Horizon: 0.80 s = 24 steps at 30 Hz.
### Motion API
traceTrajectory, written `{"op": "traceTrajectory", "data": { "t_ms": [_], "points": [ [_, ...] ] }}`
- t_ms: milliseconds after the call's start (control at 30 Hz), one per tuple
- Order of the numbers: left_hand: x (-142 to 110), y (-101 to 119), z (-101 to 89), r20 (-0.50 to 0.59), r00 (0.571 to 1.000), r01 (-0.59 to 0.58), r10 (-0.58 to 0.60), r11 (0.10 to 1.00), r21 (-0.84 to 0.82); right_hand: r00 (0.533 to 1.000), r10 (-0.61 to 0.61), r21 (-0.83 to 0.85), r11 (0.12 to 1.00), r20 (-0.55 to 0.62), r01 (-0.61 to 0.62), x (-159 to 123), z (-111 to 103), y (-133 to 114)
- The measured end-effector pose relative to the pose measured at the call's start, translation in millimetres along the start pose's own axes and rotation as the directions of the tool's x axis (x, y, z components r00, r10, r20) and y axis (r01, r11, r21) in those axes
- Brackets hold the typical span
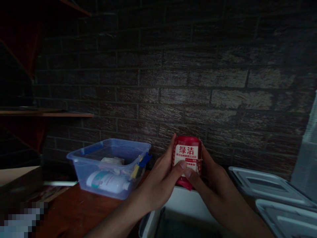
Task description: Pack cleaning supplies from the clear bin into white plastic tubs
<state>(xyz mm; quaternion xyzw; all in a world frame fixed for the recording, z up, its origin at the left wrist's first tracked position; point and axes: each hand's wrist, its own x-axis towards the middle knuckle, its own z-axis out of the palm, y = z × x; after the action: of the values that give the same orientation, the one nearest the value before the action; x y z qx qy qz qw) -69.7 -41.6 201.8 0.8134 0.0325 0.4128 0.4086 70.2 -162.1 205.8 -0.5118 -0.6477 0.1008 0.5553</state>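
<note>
A red roll of garbage bags (188, 152) with a white printed label is held up in front of the brick wall. My left hand (163, 180) wraps its left side, the thumb lying across the label. From the other side my right hand (210, 178) grips it as well, its thumb close to the left one. Most of the fingers are hidden behind the roll. Just below both hands is a white bin (190, 200) with its top open and a dark inside.
On the left, a clear bluish plastic box (109, 170) holding a white bottle (107, 181) stands on a brown wooden surface (71, 211). Two pale lids (267, 185) lie at the right. Shelves (47, 114) jut out at far left, near an open carton (19, 185).
</note>
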Motion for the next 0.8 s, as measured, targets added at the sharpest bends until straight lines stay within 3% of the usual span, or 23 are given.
{"op": "traceTrajectory", "data": {
  "t_ms": [367,633,800],
  "points": [
    [-3.5,-1.6,0.0,-0.013,1.000,-0.005,0.006,0.999,0.043,0.998,-0.052,-0.029,0.998,0.027,0.053,-6.2,-2.7,5.9],
    [-1.0,0.2,0.4,0.043,0.999,-0.035,0.032,0.997,0.070,0.999,-0.021,0.024,1.000,0.050,0.020,-4.7,-1.3,2.9],
    [1.3,3.8,2.2,-0.015,0.998,-0.051,0.053,0.991,0.120,0.999,-0.041,-0.013,0.999,0.031,0.041,-3.0,-1.9,6.7]
  ]
}}
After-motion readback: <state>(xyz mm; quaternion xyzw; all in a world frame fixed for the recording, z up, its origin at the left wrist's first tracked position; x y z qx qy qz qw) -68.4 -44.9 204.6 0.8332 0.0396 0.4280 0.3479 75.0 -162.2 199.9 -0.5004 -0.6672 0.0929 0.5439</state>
